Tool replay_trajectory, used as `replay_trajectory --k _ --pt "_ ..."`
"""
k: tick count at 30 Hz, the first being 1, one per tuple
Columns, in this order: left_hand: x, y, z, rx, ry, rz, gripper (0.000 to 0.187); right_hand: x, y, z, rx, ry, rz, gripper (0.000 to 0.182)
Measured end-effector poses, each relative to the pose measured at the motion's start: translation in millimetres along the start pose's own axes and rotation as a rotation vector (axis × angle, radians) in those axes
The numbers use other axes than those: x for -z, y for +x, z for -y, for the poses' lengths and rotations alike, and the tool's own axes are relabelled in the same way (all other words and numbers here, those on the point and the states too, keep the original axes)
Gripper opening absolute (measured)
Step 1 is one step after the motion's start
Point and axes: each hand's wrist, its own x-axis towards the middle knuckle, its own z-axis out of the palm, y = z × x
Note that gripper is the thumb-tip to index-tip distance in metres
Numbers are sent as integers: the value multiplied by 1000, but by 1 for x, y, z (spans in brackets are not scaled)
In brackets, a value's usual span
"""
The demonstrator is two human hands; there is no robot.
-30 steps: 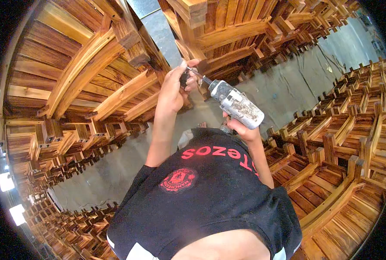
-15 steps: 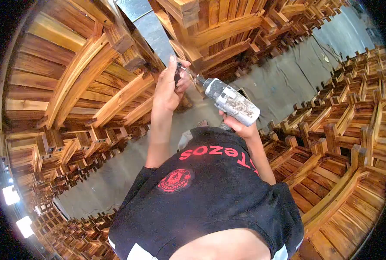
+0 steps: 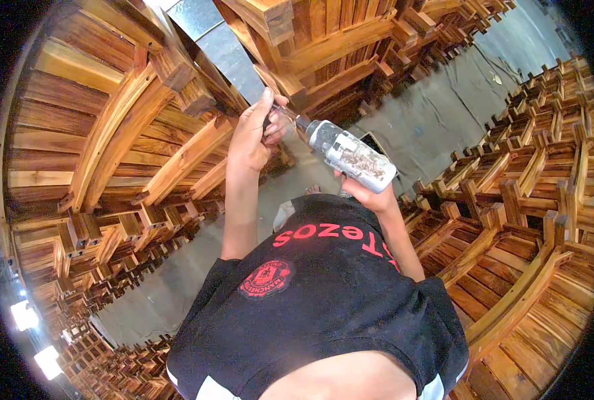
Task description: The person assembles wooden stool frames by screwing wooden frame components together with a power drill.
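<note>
My right hand [image 3: 370, 193] is wrapped round the handle of a cordless drill [image 3: 354, 157], whose body is white, dark and scuffed with dirt. The drill's nose points up and left, with its tip right at the fingers of my left hand [image 3: 257, 133]. Those fingers are curled, the thumb pressed along the top, round a small dark piece [image 3: 268, 120] that is mostly hidden; I cannot tell its kind. Close beyond my left hand are the legs and rails of a wooden furniture piece [image 3: 197, 100].
Wooden furniture of slats and curved rails [image 3: 110, 133] stands to my left, with another piece [image 3: 337, 47] ahead. Rows of similar pieces [image 3: 510, 233] line the right. Grey sheeting [image 3: 417, 120] covers the floor between them. Bright lamps [image 3: 25, 315] show at far left.
My left fingers have closed further round the small dark piece. The drill and both hands have shifted slightly left in view, and the scene has turned a little.
</note>
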Motion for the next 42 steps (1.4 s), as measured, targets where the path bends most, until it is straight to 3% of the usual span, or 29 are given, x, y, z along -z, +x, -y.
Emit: replay_trajectory --k 3,4,9,12,18,20,24,29,31,42 --pt "0 -1 2 15 11 -22 32 1 3 3 4 50 15 29" --pt "-4 -2 0 6 42 -38 31 2 1 0 51 -97 -7 28" --pt "-4 -4 -8 -4 -16 34 28 4 3 0 -84 41 -5 30" --pt "-1 -14 -19 -11 -45 41 27 2 13 10 -4 -112 75 30" --pt "15 -36 -32 -15 -176 71 27 -22 40 45 233 -86 141 26" --pt "16 -42 -36 -68 -128 -18 27 -30 45 47 364 -197 120 26" --pt "5 -54 -49 -245 118 -236 32 -43 52 50 396 -171 136 31" --pt "7 -57 -70 -368 235 -164 34 -62 70 67 438 -149 81 35" --pt "9 -59 -80 -364 270 -139 32 -71 80 73 521 -202 2 31" --pt "19 -52 -100 -252 287 -132 30 -99 95 55 492 -235 -42 24"
